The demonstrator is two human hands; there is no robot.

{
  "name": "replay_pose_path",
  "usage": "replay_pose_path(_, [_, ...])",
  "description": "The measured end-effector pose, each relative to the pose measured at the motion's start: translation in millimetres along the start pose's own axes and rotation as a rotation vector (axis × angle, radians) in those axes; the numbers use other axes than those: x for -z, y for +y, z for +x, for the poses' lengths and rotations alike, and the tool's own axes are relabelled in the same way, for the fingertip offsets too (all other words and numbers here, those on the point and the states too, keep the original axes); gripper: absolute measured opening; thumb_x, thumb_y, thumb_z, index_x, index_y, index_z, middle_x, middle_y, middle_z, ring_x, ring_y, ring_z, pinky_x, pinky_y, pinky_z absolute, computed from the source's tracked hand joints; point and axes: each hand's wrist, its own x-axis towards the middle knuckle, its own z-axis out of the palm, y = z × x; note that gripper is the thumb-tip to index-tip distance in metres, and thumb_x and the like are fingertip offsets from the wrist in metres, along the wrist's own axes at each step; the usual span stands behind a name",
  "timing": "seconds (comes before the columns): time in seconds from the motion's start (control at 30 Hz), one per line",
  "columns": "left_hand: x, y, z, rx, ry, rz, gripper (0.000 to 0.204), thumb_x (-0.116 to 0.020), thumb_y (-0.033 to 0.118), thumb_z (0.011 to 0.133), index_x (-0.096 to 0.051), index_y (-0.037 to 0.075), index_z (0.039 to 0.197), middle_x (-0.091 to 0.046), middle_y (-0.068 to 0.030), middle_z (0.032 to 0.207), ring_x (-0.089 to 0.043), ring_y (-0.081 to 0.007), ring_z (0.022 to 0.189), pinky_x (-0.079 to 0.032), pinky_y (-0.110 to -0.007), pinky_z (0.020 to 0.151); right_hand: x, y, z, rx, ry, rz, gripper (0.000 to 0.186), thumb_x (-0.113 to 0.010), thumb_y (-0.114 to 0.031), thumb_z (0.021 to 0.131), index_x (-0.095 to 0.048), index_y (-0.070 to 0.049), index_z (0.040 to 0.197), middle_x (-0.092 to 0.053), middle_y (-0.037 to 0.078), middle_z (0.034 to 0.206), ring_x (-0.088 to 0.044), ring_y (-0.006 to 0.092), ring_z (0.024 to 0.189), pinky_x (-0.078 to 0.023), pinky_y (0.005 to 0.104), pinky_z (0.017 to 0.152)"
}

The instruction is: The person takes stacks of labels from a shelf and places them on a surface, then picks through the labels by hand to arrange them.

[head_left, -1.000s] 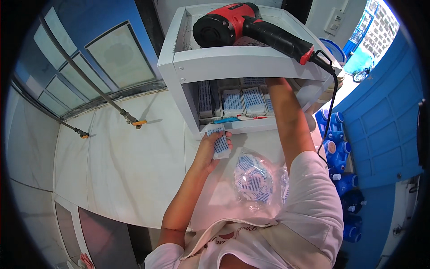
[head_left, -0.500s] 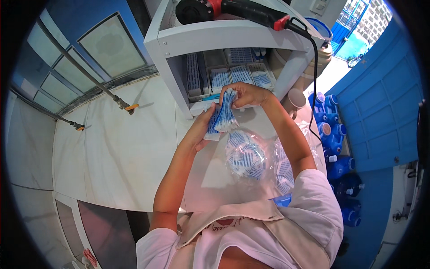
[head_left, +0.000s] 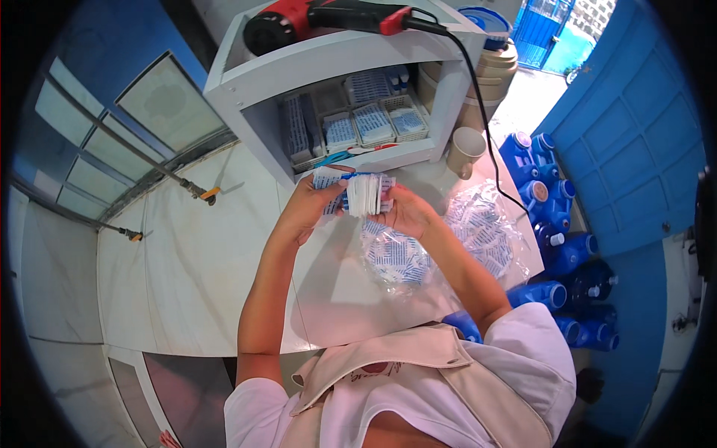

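In front of the white shelf unit, my two hands hold small flat paper packets with blue print. My left hand point(head_left: 299, 211) is closed on a few packets point(head_left: 327, 179), its thumb toward the middle. Beside them my right hand point(head_left: 411, 212) pinches the side of a thick stack of packets point(head_left: 364, 197), their white edges facing me. The two lots meet between the hands. Just below lies a clear plastic bag of similar packets point(head_left: 397, 255), and a second bag point(head_left: 485, 235) lies to its right, past my right forearm.
The white shelf unit point(head_left: 340, 63) holds small baskets point(head_left: 371, 123) of packets, with a teal-handled tool point(head_left: 340, 156) before them. On top lies a red-and-black corded power tool point(head_left: 321, 16); its cord hangs down past a beige mug point(head_left: 466, 151). Blue water jugs point(head_left: 569, 257) crowd the right.
The fanned bundle my right hand held up has been lowered and turned, its white edges now facing me beside my left hand's packets. The whole view has shifted too.
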Motion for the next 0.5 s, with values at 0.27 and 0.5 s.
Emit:
replay_pose_path(0.27, [-24, -10, 14, -0.115, 0.091, 0.145, 0.025, -0.063, 0.008, 0.081, -0.057, 0.003, 0.105, -0.06, -0.0029, 0.079, -0.054, -0.0097, 0.064, -0.043, -0.024, 0.056, 10, 13, -33, 0.044, 0.026, 0.244, 0.034, -0.056, -0.001, 0.078, -0.05, -0.003, 0.111, -0.059, 0.011, 0.106, -0.059, 0.0231, 0.098, -0.05, 0.0404, 0.086])
replay_pose_path(0.5, [-25, -7, 12, -0.307, 0.283, 0.12, 0.022, -0.059, 0.004, 0.083, -0.055, 0.002, 0.104, -0.06, -0.0026, 0.077, -0.054, -0.0095, 0.063, -0.042, -0.023, 0.055, 8, 7, -40, 0.134, 0.073, 0.249, 0.03, -0.059, 0.0, 0.077, -0.052, -0.004, 0.106, -0.059, 0.009, 0.104, -0.059, 0.0223, 0.096, -0.051, 0.0381, 0.084])
